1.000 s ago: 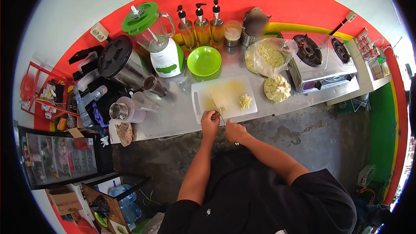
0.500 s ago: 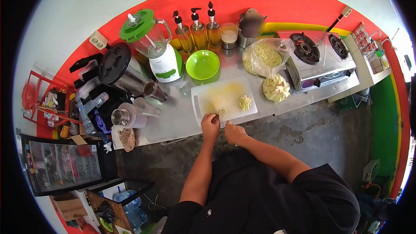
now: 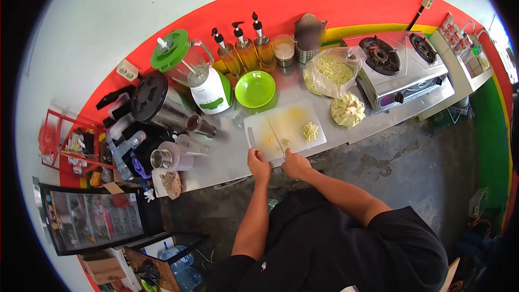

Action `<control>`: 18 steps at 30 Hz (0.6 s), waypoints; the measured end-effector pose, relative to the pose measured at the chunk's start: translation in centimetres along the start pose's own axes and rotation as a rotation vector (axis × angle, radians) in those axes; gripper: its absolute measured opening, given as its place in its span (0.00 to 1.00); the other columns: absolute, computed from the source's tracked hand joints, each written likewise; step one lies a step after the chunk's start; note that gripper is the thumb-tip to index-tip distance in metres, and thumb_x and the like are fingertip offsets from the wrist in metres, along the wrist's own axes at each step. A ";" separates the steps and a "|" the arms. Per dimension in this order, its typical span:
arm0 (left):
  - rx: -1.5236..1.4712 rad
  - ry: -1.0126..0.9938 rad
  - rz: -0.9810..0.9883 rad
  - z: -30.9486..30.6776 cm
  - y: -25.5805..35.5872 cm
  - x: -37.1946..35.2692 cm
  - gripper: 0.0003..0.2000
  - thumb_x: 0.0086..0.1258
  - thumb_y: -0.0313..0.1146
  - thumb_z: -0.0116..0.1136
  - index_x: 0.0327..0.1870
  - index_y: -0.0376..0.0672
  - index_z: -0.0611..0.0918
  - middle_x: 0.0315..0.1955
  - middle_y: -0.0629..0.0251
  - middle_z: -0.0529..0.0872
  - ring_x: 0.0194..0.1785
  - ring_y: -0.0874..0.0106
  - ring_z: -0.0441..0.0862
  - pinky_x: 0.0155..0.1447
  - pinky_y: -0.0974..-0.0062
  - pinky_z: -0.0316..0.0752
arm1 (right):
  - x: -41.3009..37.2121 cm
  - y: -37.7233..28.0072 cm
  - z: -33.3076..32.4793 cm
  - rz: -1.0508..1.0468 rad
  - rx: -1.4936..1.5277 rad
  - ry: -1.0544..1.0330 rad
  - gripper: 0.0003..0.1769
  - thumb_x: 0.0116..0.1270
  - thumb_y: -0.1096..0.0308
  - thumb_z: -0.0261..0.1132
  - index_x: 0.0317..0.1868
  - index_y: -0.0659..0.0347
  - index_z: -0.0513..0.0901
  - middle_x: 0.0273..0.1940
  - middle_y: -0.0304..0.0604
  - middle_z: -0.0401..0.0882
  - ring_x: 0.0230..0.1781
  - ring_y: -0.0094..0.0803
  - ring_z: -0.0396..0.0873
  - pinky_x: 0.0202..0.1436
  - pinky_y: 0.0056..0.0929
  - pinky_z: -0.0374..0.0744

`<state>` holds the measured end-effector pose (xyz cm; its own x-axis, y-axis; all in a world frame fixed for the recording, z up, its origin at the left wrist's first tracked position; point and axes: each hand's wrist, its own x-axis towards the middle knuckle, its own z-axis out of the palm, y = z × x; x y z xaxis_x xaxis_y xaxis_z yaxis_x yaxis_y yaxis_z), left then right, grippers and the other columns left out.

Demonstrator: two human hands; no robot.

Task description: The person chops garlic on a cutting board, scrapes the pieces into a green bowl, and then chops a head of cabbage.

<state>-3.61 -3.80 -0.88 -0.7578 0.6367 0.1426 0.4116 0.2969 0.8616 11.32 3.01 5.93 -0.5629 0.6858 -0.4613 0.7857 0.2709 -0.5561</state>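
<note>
My right hand (image 3: 296, 163) is closed round the handle of a knife (image 3: 277, 131), whose thin blade points away from me over the white cutting board (image 3: 300, 111). Small pale chopped bits (image 3: 285, 141) lie by the blade. A heap of finely chopped pale green pieces (image 3: 310, 131) sits on the board's right side. At the board's near left corner is my left hand (image 3: 259, 165), its fingers curled; whatever they hold, if anything, is hidden. Yellowish stains mark the board.
Behind the board stands a green bowl (image 3: 255, 90), with a blender (image 3: 208, 89) and pump bottles (image 3: 246, 51) near it. To the right are a bag of shredded vegetable (image 3: 332, 70), a cut cabbage (image 3: 347, 110) and a gas stove (image 3: 403, 78). Jars and a large steel container (image 3: 170, 103) crowd the left.
My left hand has drawn back from the small bits to the board's near left corner. The knife blade now lies over the board, more visible than before. The view has shifted slightly.
</note>
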 end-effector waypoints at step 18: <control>0.621 -0.242 -0.088 -3.1 -0.7 4.4 0.13 0.72 0.36 0.60 0.49 0.36 0.76 0.50 0.50 0.82 0.53 0.50 0.83 0.55 0.52 0.82 | -1.5 4.9 -0.9 0.179 -0.038 0.194 0.24 0.69 0.60 0.62 0.56 0.68 0.68 0.42 0.68 0.85 0.44 0.69 0.84 0.50 0.63 0.80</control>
<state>-8.80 -3.37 0.67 -0.6970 0.7113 -0.0907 0.6231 0.6634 0.4144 16.21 3.89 4.54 -0.3572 0.8407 -0.4070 0.8797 0.1562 -0.4492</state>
